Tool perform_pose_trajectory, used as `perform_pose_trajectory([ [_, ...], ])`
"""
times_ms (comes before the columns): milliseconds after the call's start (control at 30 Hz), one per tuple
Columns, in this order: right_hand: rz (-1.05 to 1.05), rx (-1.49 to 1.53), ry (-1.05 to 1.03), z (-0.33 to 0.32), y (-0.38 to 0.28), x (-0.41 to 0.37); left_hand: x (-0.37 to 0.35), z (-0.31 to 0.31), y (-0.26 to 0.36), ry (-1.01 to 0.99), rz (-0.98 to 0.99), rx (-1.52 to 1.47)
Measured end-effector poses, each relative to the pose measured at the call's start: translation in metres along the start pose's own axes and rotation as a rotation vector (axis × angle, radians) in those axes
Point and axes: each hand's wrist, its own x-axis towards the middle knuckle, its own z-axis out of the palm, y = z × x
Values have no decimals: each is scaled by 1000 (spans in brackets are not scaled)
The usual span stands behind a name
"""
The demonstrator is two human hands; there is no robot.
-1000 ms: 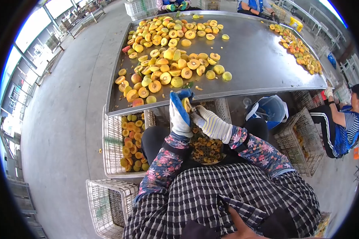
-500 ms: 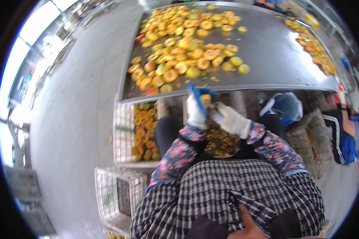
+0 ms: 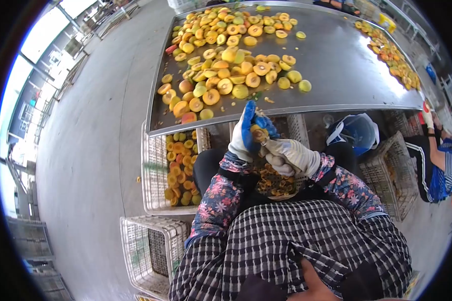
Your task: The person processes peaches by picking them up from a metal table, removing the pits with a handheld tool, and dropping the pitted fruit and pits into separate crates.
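The left hand point(image 3: 240, 136) still clasps the fruit half point(image 3: 259, 133) above the basin point(image 3: 285, 195). The right hand point(image 3: 292, 155), curled shut, has dropped slightly below it; the coring seems nearly done.

The left hand point(image 3: 242, 136) wraps most of the fruit half point(image 3: 259, 133), so only its cut face shows. Whatever the right hand point(image 3: 292, 156) grips is buried in the glove. Both forearms cover part of the basin of pits point(image 3: 276, 184). The bench point(image 3: 336, 75) runs off the top edge. The right edge cuts off a co-worker point(image 3: 437, 165).
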Motion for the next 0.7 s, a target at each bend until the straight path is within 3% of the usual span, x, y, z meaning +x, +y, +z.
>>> perform_pose_trajectory([
  [133,-20,106,-50,-6,1,3,9,5,-4,237,-41,-24],
  [267,-104,-247,261,2,9,7,20,-1,-17,403,86,221],
  [400,-111,-338,101,-8,11,-8,20,-29,0,506,174,393],
  [433,-102,-382,84,-21,14,-9,18,-43,6,494,207,313],
  [533,-360,-1089,164,-58,40,1,-12,-28,44,465,282,830],
  [567,-60,-1416,206,-58,33,-4,-24,-22,64,558,262,1006],
  [600,174,-1509,183,-54,27,-6,-36,-24,86,651,236,1185],
  [667,283,-1570,190,-57,31,-8,-57,-59,127,707,136,1467],
  [700,255,-1568,182,-60,35,-7,-65,-72,142,778,91,1835],
])
